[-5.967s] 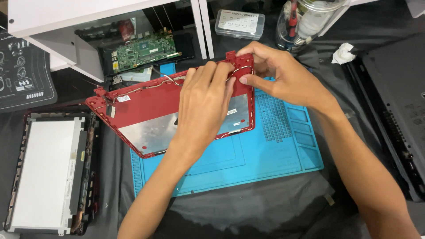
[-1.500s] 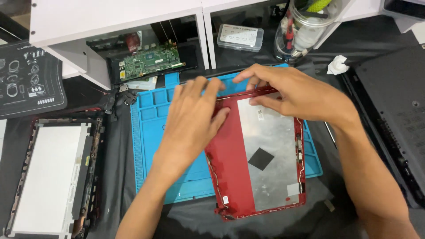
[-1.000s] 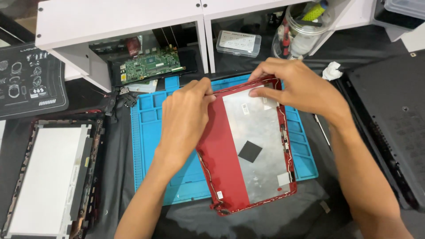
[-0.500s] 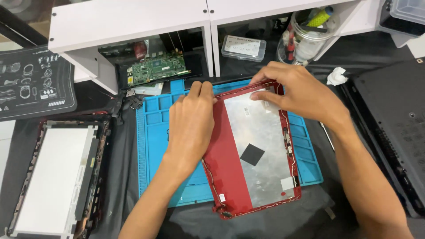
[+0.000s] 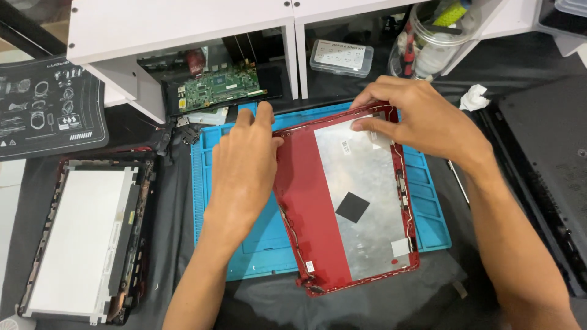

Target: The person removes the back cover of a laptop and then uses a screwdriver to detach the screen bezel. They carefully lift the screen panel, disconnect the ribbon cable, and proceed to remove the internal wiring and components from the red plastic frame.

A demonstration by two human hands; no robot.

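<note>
Black cloth covers the desk (image 5: 367,305), with a blue work mat (image 5: 257,250) spread across the middle of the frame. On the mat lies a red laptop lid shell (image 5: 306,201), inner side up, its silver foil panel (image 5: 367,201) facing the camera and its lower corner hanging past the mat's near edge. The left hand (image 5: 244,171) rests flat on the shell's upper left corner, grip spread. The right hand (image 5: 422,119) pinches the shell's top edge, fingers pressed together. A bare screen panel (image 5: 79,235) sits at lower left, a green circuit board (image 5: 223,91) upper centre under a white shelf (image 5: 177,27)
</note>
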